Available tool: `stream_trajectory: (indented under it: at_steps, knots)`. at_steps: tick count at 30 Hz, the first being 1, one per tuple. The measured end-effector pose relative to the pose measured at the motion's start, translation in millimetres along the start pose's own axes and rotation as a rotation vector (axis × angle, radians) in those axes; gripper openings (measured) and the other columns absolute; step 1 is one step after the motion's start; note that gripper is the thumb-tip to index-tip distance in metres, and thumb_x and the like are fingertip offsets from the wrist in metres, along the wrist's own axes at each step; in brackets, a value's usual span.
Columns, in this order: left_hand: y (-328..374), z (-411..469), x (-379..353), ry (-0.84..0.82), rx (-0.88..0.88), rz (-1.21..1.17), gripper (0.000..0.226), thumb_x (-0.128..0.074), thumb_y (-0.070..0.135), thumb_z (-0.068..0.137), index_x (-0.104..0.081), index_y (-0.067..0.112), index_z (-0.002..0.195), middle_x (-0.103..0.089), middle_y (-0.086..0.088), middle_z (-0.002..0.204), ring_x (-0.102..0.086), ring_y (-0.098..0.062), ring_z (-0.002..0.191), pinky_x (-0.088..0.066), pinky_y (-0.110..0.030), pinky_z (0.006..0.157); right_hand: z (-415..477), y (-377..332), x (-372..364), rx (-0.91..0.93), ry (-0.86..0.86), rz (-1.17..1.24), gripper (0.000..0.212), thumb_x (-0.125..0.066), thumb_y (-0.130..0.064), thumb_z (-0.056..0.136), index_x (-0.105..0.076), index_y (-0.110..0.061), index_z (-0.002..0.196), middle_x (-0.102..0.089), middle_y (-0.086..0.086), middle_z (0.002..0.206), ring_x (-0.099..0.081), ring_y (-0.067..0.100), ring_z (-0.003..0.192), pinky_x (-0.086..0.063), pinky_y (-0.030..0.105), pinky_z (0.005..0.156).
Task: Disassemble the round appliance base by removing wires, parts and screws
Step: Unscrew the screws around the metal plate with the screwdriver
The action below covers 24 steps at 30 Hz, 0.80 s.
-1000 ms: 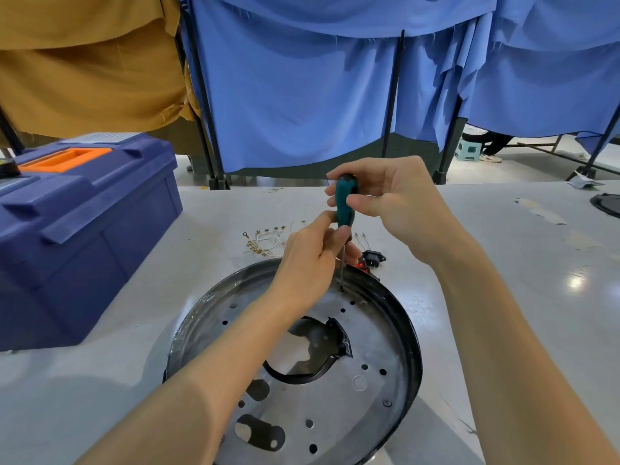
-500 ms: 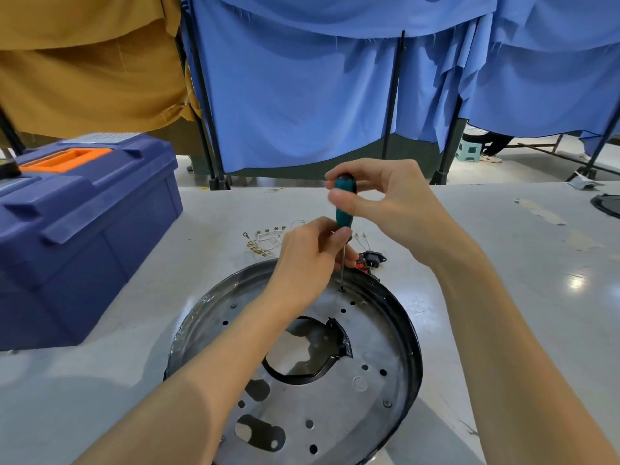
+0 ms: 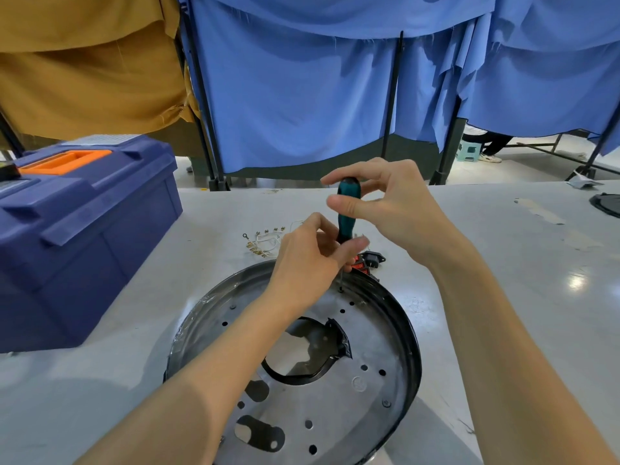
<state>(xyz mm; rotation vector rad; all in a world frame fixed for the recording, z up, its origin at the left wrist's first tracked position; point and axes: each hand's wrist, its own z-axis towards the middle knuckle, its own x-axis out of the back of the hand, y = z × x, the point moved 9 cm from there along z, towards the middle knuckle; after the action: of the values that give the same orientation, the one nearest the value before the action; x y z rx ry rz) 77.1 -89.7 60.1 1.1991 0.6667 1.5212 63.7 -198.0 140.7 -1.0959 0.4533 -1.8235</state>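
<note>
The round metal appliance base lies flat on the grey table, with a black rim and several holes. A teal-handled screwdriver stands upright with its tip on a screw near the base's far rim. My right hand pinches the top of the handle with thumb and fingers. My left hand pinches the lower end of the handle, where the shaft begins. Removed white wires with metal terminals lie behind the base. A black socket with red parts sits at the far rim.
A closed blue toolbox with an orange handle stands on the table at the left. Blue and mustard curtains hang behind the table's far edge. Another black round part lies at the far right edge.
My right hand's fingers have shifted around the screwdriver handle, turning it. The left hand and the base have stayed in place.
</note>
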Motion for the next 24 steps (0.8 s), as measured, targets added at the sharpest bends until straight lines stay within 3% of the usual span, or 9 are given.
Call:
stream_trajectory:
  at_steps: [4, 7, 9, 11, 13, 15, 18, 20, 24]
  knots:
    - [4, -1, -4, -0.035, -0.027, -0.035, 0.026, -0.054, 0.032, 0.097, -0.061, 0.012, 0.112, -0.074, -0.002, 0.08, -0.071, -0.014, 0.068, -0.056, -0.045, 0.083, 1, 1, 3, -0.016, 0.014, 0.035, 0.026, -0.073, -0.005, 0.082, -0.073, -0.015, 0.105, -0.073, -0.002, 0.095, -0.068, 0.013, 0.091, -0.056, 0.027, 0.086]
    - [1, 0, -5, -0.042, -0.011, -0.042, 0.02, -0.05, 0.023, 0.1, -0.06, 0.009, 0.109, -0.074, -0.004, 0.079, -0.071, -0.016, 0.071, -0.056, -0.048, 0.082, 1, 1, -1, -0.026, -0.022, 0.117, 0.023, -0.064, 0.005, 0.087, -0.07, -0.008, 0.105, -0.073, 0.006, 0.097, -0.072, 0.013, 0.088, -0.057, 0.025, 0.085]
    - [0, 1, -4, -0.035, -0.006, -0.037, 0.014, -0.057, 0.025, 0.096, -0.058, 0.011, 0.099, -0.074, -0.003, 0.076, -0.071, -0.014, 0.071, -0.057, -0.047, 0.081, 1, -1, -5, -0.015, -0.039, 0.079, 0.018, -0.067, -0.008, 0.088, -0.072, -0.014, 0.104, -0.072, 0.0, 0.098, -0.069, 0.006, 0.091, -0.053, 0.019, 0.086]
    - [0, 0, -2, -0.011, -0.005, -0.011, 0.024, -0.068, 0.033, 0.088, -0.054, 0.013, 0.09, -0.073, -0.002, 0.072, -0.071, -0.012, 0.067, -0.058, -0.042, 0.078, 0, 0, -8, -0.011, -0.045, 0.001, 0.018, -0.074, -0.027, 0.083, -0.073, -0.023, 0.1, -0.068, -0.006, 0.098, -0.063, -0.001, 0.091, -0.048, 0.011, 0.082]
    - [1, -1, -1, -0.004, -0.01, 0.008, 0.033, -0.071, 0.039, 0.084, -0.052, 0.013, 0.089, -0.073, -0.001, 0.071, -0.07, -0.012, 0.065, -0.059, -0.041, 0.076, 0, 0, -8, -0.015, -0.026, -0.001, 0.023, -0.078, -0.032, 0.078, -0.074, -0.026, 0.1, -0.065, -0.01, 0.093, -0.061, -0.004, 0.085, -0.046, 0.007, 0.077]
    - [3, -1, -3, -0.024, -0.033, -0.006, 0.028, -0.065, 0.038, 0.089, -0.055, 0.014, 0.097, -0.073, -0.003, 0.073, -0.07, -0.012, 0.066, -0.058, -0.043, 0.078, 0, 1, -4, -0.014, 0.001, 0.007, 0.028, -0.079, -0.024, 0.078, -0.074, -0.024, 0.106, -0.067, -0.015, 0.089, -0.062, -0.003, 0.081, -0.048, 0.009, 0.076]
    - [5, 0, -5, -0.05, -0.051, -0.014, 0.022, -0.049, 0.03, 0.1, -0.058, 0.014, 0.111, -0.073, -0.002, 0.076, -0.071, -0.015, 0.07, -0.056, -0.046, 0.082, 1, 4, 2, -0.033, 0.009, 0.069, 0.029, -0.072, -0.002, 0.082, -0.071, -0.012, 0.109, -0.073, 0.001, 0.096, -0.07, 0.01, 0.087, -0.056, 0.02, 0.081]
    - [2, 1, -5, -0.047, -0.034, -0.023, 0.018, -0.048, 0.025, 0.101, -0.06, 0.012, 0.106, -0.073, -0.002, 0.076, -0.071, -0.018, 0.072, -0.055, -0.048, 0.082, 0, 4, -1, -0.037, -0.025, 0.131, 0.025, -0.063, 0.007, 0.086, -0.069, -0.005, 0.107, -0.073, 0.008, 0.097, -0.072, 0.013, 0.085, -0.057, 0.023, 0.082]
    - [0, 1, -1, -0.006, -0.01, -0.013, 0.022, -0.063, 0.034, 0.091, -0.054, 0.014, 0.091, -0.073, -0.002, 0.073, -0.071, -0.013, 0.067, -0.058, -0.043, 0.077, 0, -1, -6, -0.004, -0.038, 0.019, 0.017, -0.07, -0.021, 0.087, -0.072, -0.02, 0.104, -0.07, -0.003, 0.1, -0.066, 0.004, 0.091, -0.05, 0.017, 0.086]
